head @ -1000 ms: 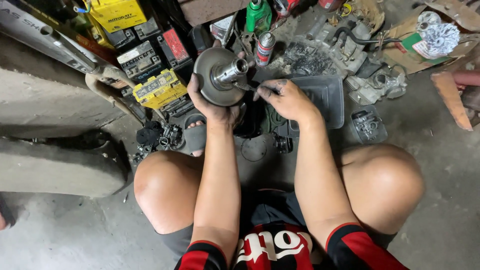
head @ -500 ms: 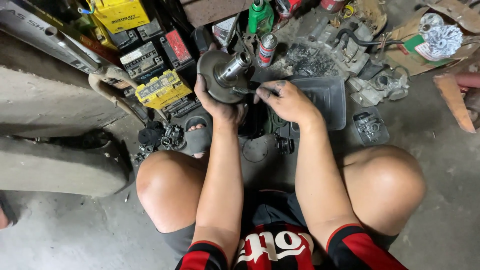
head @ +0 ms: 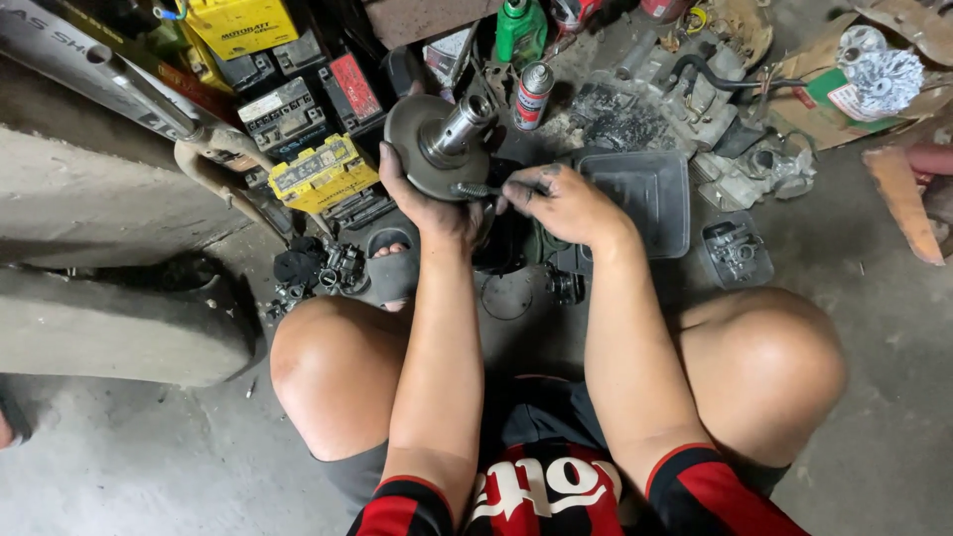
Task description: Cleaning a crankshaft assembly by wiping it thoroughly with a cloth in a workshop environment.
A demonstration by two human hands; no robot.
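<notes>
Since half a second earlier, the metal disc with its shaft (head: 442, 139) is tilted slightly further by the left hand (head: 429, 203), whose fingers are curled around its lower rim. At the disc's bottom edge, a small threaded bolt (head: 476, 190) is pinched by the right hand (head: 561, 203), above the grey tray (head: 645, 194) on the floor.

The person squats, bare knees spread wide, both forearms reaching forward between them. The left hand (head: 429, 203) is raised with the wrist bent back, its grimy fingers curled in a firm grip. The right hand (head: 558, 201) sits just beside it at the same height, knuckles up, thumb and forefinger pinched together and pointing toward the left palm.
</notes>
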